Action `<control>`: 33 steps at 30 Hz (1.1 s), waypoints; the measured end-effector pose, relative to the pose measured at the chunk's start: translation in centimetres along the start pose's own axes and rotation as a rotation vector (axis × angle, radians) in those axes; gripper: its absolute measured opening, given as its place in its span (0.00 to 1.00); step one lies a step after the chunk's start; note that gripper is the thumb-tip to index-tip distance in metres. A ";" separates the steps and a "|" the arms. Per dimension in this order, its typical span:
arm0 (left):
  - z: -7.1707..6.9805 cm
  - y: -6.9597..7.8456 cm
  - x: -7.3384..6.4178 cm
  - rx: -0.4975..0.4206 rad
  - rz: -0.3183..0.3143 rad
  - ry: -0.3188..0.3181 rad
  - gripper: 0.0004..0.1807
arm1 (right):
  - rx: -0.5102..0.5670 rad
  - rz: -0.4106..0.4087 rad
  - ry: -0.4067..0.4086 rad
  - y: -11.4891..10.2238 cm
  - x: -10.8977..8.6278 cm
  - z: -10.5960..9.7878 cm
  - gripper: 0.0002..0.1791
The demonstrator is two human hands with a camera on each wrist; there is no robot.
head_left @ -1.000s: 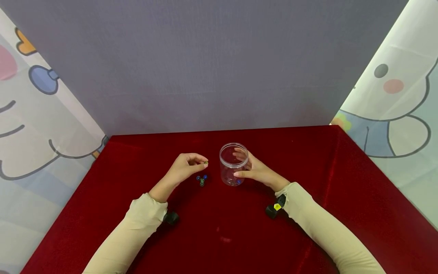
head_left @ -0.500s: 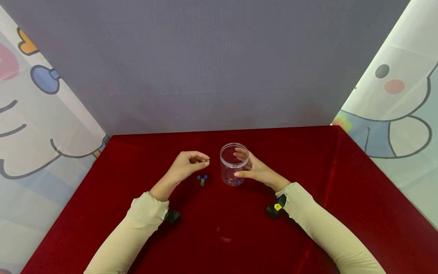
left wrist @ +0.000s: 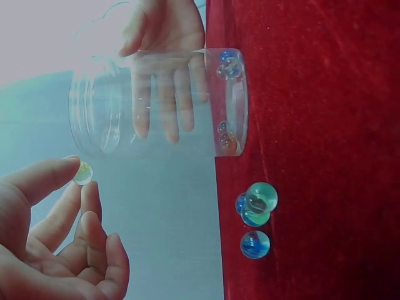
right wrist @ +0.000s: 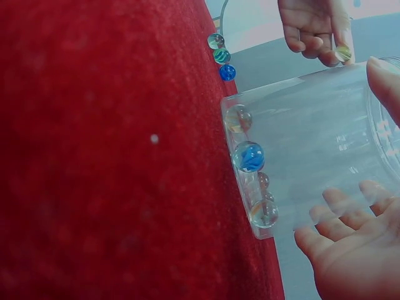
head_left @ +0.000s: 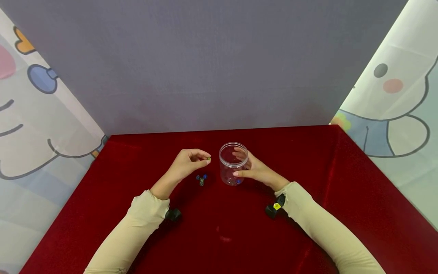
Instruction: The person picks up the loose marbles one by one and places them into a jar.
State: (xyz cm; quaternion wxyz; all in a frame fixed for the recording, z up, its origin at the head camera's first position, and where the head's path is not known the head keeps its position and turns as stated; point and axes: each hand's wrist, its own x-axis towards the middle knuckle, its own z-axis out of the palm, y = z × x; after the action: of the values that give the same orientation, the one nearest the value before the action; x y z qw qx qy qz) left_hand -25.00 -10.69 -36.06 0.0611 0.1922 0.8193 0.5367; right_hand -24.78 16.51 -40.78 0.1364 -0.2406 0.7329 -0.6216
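Note:
Between thumb and fingertip my left hand (head_left: 186,163) pinches a clear marble with a yellow swirl (left wrist: 83,174), raised above the cloth just left of the jar's rim. A clear, lidless plastic jar (head_left: 226,173) stands upright on the red cloth. My right hand (head_left: 258,171) holds it from the right, thumb on the near side and fingers behind. At the jar's bottom lie several marbles, among them a blue-swirled marble (right wrist: 249,157). On the cloth left of the jar sit several more in a cluster, including a green marble (left wrist: 261,197) and a blue marble (left wrist: 255,244).
Red velvet cloth (head_left: 222,220) covers the table. Behind it rises a grey backdrop (head_left: 219,68), and cartoon-printed sheets hang at both sides. A dark wrist camera (head_left: 173,215) sits by the left cuff, another (head_left: 271,211) by the right.
My left hand has risen slightly and shifted a little right toward the jar's rim, still pinching the marble. The right hand and the jar have stayed in place.

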 end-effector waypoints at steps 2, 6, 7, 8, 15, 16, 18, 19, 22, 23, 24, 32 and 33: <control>0.0 0.1 0.0 -0.001 0.008 0.005 0.12 | -0.001 0.003 -0.003 -0.1 0.0 0.0 0.49; 0.1 0.5 0.1 -0.005 0.018 0.017 0.12 | 0.000 0.006 -0.010 -0.1 0.1 0.1 0.49; 0.1 0.5 0.2 -0.008 0.021 0.019 0.12 | -0.001 0.008 -0.010 -0.1 0.1 0.1 0.49; 0.1 0.6 0.2 -0.010 0.025 0.020 0.12 | -0.002 0.008 -0.011 -0.1 0.1 0.1 0.49; 0.3 0.9 0.4 -0.019 0.025 0.033 0.12 | -0.016 0.009 -0.012 -0.1 0.2 -0.1 0.49; 0.4 0.9 0.4 -0.022 0.024 0.034 0.12 | -0.017 0.010 -0.012 -0.1 0.2 -0.1 0.49; 0.5 0.9 0.5 -0.022 0.029 0.037 0.11 | -0.017 0.014 -0.012 -0.1 0.1 -0.1 0.49; 0.5 1.0 0.5 -0.021 0.033 0.038 0.11 | -0.013 0.015 -0.012 -0.1 0.1 -0.1 0.48; 0.6 1.2 0.5 -0.022 0.047 0.042 0.10 | -0.012 0.020 -0.011 -0.1 0.1 0.0 0.48; 0.6 1.2 0.6 -0.022 0.051 0.043 0.10 | -0.012 0.021 -0.010 -0.2 0.1 0.0 0.48; 0.6 1.3 0.6 -0.021 0.056 0.044 0.10 | -0.009 0.020 -0.009 -0.2 0.1 0.1 0.48; 0.8 1.9 0.6 -0.025 0.075 0.046 0.12 | 0.002 0.024 -0.007 -0.5 0.0 0.2 0.46; 0.8 1.9 0.6 -0.028 0.075 0.047 0.12 | 0.002 0.024 -0.007 -0.5 0.0 0.2 0.46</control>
State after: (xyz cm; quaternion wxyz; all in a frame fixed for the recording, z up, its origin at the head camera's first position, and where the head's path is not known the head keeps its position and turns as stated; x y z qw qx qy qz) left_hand -24.80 -9.10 -34.61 0.0244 0.2092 0.8052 0.5543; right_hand -24.60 16.26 -40.30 0.1466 -0.2337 0.7346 -0.6198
